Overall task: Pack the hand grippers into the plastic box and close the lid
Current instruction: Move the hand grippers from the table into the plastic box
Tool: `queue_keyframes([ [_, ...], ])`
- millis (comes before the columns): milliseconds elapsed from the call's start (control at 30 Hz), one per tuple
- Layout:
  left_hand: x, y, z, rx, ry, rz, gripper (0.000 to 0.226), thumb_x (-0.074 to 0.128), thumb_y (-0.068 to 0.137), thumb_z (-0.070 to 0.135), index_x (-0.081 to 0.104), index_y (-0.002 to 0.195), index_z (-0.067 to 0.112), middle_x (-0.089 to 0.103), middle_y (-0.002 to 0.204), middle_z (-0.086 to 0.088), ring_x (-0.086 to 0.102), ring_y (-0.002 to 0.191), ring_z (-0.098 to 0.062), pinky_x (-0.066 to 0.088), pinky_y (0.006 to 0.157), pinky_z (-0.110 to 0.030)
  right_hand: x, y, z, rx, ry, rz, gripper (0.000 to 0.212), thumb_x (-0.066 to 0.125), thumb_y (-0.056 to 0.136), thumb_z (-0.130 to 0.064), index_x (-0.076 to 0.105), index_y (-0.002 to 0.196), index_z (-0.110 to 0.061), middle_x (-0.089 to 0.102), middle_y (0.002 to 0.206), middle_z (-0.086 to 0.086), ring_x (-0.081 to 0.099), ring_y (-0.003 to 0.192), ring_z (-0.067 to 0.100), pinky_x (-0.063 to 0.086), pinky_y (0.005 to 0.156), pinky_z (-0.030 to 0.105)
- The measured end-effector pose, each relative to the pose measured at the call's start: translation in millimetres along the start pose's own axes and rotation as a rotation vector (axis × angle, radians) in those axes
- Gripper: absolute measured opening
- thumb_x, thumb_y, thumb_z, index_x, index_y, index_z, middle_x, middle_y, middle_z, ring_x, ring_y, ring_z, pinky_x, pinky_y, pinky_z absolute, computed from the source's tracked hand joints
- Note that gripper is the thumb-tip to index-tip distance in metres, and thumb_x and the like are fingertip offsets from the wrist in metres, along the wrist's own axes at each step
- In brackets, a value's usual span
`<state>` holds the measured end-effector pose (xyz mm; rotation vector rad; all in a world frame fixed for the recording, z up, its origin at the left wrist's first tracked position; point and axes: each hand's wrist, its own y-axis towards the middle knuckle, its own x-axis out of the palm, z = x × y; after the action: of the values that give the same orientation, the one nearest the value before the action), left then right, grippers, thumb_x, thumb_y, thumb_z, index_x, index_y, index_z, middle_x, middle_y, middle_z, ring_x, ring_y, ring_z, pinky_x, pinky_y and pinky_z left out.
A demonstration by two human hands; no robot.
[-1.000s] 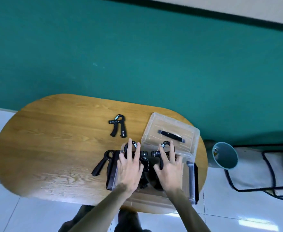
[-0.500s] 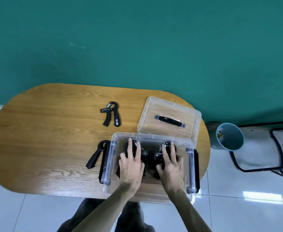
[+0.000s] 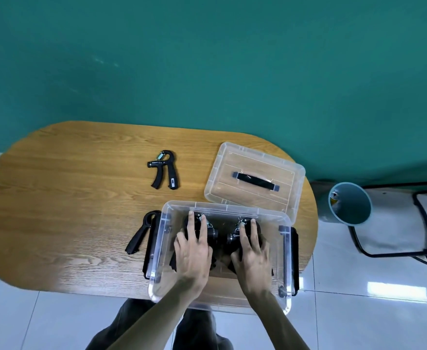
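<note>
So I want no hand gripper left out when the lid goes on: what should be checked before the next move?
1. Clear plastic box open on the oval wooden table: ok.
2. Left hand and right hand free to let go of the black hand grippers inside: cannot tell.
3. Every gripper packed: not ok; spring gripper and another lie outside.
4. Clear lid unobstructed: ok.

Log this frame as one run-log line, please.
step: packing | left hand and right hand: on grippers in plastic box | lid: off | two hand grippers outside
</note>
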<state>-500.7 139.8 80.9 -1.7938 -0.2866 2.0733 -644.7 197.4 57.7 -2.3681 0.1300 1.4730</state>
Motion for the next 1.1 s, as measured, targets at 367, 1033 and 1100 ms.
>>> queue_keyframes([
  [367,-26.9,-6.2,-18.2,0.151,0.040,0.096,0.061,0.027,0.102,0.047,0.036,0.153,0.015,0.039,0.158,-0.012,0.051,0.130,-0.031,0.047,0.101,-0.050,-44.2,8.7,-38.8,-0.146,-0.200,0.085,0.059,0.035,0.101,-0.050,0.041,0.153,-0.021,0.058,0.116,0.014,0.054,0.100,0.033,0.050,0.082,0.050],
  [1033,-62.4,30.5,-166.8,-0.003,-0.096,0.045,0.061,0.011,0.107,0.045,0.022,0.159,0.015,0.022,0.166,-0.014,0.031,0.144,-0.035,0.036,0.108,-0.053,-23.8,131.0,-198.0,-0.442,-0.292,-0.028,0.052,0.031,0.109,-0.040,0.024,0.158,-0.024,0.039,0.151,0.016,0.046,0.124,0.035,0.046,0.099,0.051],
  [1100,-55.9,37.0,-177.9,-0.023,-0.100,0.006,0.063,0.005,0.106,0.047,0.021,0.159,0.016,0.020,0.166,-0.013,0.029,0.145,-0.036,0.036,0.108,-0.053,-17.6,146.4,-204.7,-0.436,-0.299,-0.051,0.052,0.027,0.109,-0.040,0.022,0.158,-0.025,0.037,0.151,0.015,0.045,0.124,0.035,0.045,0.100,0.051],
])
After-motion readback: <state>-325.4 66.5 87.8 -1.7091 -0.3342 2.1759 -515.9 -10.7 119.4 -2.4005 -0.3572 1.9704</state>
